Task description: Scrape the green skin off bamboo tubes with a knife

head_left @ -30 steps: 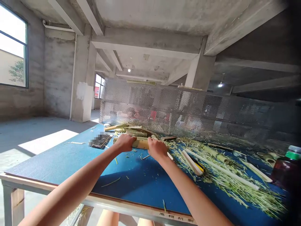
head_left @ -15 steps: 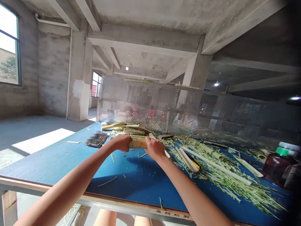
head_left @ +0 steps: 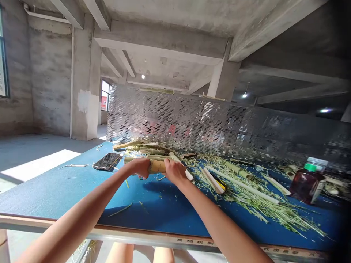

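A short piece of bamboo (head_left: 158,166), tan with a marked surface, is held crosswise above the blue table (head_left: 153,215). My left hand (head_left: 139,167) wraps round its left end. At the other end, my right hand (head_left: 174,170) is closed round the bamboo. Just behind my hands lie more bamboo pieces (head_left: 151,151) among shavings. To the right of my right hand rests a split bamboo strip (head_left: 211,180) with a yellow-and-black tool (head_left: 221,183) partly hidden beside it.
A cracked phone (head_left: 106,161) lies at the left. Green shavings (head_left: 274,207) and a long pale stick (head_left: 244,185) spread over the right side. A dark bottle (head_left: 307,182) with a green neck stands farther right. A perforated metal screen (head_left: 181,117) rises along the back edge.
My view has turned slightly to the right, so the scene sits farther left. Both hands keep their hold on the bamboo piece.
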Motion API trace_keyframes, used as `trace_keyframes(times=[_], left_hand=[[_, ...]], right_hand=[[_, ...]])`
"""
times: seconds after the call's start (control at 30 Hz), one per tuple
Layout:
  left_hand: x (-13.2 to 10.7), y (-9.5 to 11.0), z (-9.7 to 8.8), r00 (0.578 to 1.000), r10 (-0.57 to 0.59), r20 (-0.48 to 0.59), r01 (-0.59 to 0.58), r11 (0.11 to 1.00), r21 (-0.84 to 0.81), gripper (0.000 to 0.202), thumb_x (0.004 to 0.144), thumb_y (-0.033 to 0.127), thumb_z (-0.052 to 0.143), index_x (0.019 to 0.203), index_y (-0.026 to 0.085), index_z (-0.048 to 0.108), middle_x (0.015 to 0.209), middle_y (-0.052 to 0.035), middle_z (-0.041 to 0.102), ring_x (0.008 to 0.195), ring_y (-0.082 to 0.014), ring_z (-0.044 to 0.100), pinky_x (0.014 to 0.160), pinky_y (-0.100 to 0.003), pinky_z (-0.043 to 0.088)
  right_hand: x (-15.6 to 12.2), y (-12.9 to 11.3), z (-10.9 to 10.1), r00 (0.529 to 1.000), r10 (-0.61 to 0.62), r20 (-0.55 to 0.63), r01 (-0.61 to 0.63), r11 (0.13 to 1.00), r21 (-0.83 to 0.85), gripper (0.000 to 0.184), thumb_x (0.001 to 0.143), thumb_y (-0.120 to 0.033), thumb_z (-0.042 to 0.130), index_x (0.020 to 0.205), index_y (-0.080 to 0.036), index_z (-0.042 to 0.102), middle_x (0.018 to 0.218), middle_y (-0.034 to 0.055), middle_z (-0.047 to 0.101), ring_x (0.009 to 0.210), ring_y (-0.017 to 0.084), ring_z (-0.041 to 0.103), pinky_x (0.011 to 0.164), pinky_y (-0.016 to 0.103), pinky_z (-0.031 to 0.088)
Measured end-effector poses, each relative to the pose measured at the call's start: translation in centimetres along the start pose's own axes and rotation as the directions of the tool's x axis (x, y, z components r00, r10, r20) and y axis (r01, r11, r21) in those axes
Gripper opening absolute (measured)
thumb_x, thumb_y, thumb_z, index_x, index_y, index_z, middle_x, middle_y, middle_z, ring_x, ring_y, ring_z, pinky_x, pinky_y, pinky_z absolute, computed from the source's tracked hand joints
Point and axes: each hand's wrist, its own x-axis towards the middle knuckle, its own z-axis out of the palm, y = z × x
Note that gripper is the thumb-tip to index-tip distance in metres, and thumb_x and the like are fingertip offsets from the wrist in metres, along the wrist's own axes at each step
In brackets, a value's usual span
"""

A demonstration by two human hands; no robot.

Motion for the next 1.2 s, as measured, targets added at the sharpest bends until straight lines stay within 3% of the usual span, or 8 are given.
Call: trace_keyframes(times=[0.07,0.17,0.23,0.33,0.47,0.6,0.87,1.2], left_hand=[[-0.2,-0.2,-0.1,0.999,0.022,0.043,-0.021,1.000,-0.018,0.019,0.057,0.020,0.063,0.075,0.015,0.064,0.068,-0.0046,0.067,0.064,-0.0206,0.064,0.056,-0.026,0.048],[-0.1,-0.2,0.4,0.979,0.010,-0.203,0.012,0.994,0.107,0.026,0.063,0.016,0.057,0.089,0.015,0.063,0.080,-0.0091,0.069,0.074,-0.0242,0.065,0.060,-0.029,0.048],[0.1,0.3,1.0,0.923,0.068,-0.380,0.019,0.975,0.221,0.029,0.069,0.009,0.050,0.096,0.013,0.061,0.086,-0.0125,0.068,0.080,-0.0266,0.065,0.066,-0.033,0.047],[0.6,1.4,1.8,0.859,0.188,-0.476,-0.063,0.962,0.267,0.028,0.073,0.004,0.046,0.097,0.011,0.060,0.087,-0.0144,0.066,0.082,-0.0279,0.063,0.070,-0.037,0.046],[0.8,2.0,2.2,0.804,0.218,-0.553,-0.085,0.963,0.255,0.026,0.074,0.007,0.049,0.096,0.013,0.061,0.084,-0.0134,0.063,0.082,-0.0286,0.061,0.071,-0.037,0.043],[0.4,2.1,1.4,0.735,0.258,-0.628,-0.053,0.944,0.325,0.034,0.076,0.006,0.047,0.106,0.017,0.058,0.098,-0.0146,0.059,0.091,-0.0286,0.058,0.079,-0.038,0.041],[0.3,1.9,1.7,0.859,0.196,-0.473,-0.071,0.960,0.269,0.027,0.069,0.009,0.047,0.093,0.014,0.060,0.089,-0.0108,0.061,0.074,-0.0263,0.062,0.066,-0.035,0.044],[1.0,1.9,3.0,0.881,0.168,-0.442,-0.076,0.973,0.218,0.024,0.068,0.011,0.048,0.088,0.015,0.060,0.084,-0.0104,0.063,0.079,-0.0267,0.063,0.067,-0.034,0.045]], right_hand=[[0.0,0.0,-0.1,0.998,-0.052,-0.029,0.052,0.998,-0.021,0.028,0.078,-0.026,0.058,0.104,-0.015,0.054,0.097,0.0126,0.064,0.090,0.024,0.061,0.073,0.030,0.043],[0.2,0.1,-0.1,0.998,-0.041,-0.038,0.042,0.999,0.021,0.031,0.078,-0.029,0.060,0.106,-0.017,0.053,0.102,0.0119,0.063,0.094,0.023,0.060,0.076,0.030,0.042],[0.3,0.4,0.0,0.996,0.043,0.073,-0.052,0.990,0.131,0.042,0.074,-0.047,0.062,0.104,-0.019,0.054,0.098,0.0100,0.065,0.090,0.024,0.062,0.072,0.030,0.043],[0.4,1.4,0.1,0.972,0.001,0.236,-0.080,0.942,0.326,0.054,0.064,-0.065,0.061,0.096,-0.022,0.058,0.090,0.0059,0.067,0.085,0.024,0.062,0.064,0.028,0.041],[0.7,2.8,-0.6,0.901,-0.163,0.403,-0.110,0.811,0.575,0.043,0.068,-0.060,0.061,0.078,-0.019,0.060,0.072,0.0001,0.062,0.066,0.015,0.056,0.052,0.022,0.035],[1.0,3.5,-1.2,0.861,-0.248,0.444,-0.121,0.748,0.652,0.040,0.060,-0.054,0.070,0.064,-0.018,0.056,0.058,-0.0029,0.054,0.058,0.012,0.049,0.049,0.021,0.033],[1.0,3.2,0.1,0.912,-0.155,0.380,-0.076,0.847,0.526,0.044,0.058,-0.058,0.070,0.076,-0.018,0.064,0.066,-0.0011,0.058,0.059,0.013,0.049,0.049,0.022,0.029],[0.8,3.1,0.6,0.908,-0.172,0.382,-0.049,0.861,0.505,0.052,0.062,-0.068,0.061,0.073,-0.017,0.063,0.066,0.0001,0.058,0.059,0.012,0.050,0.049,0.021,0.028]])
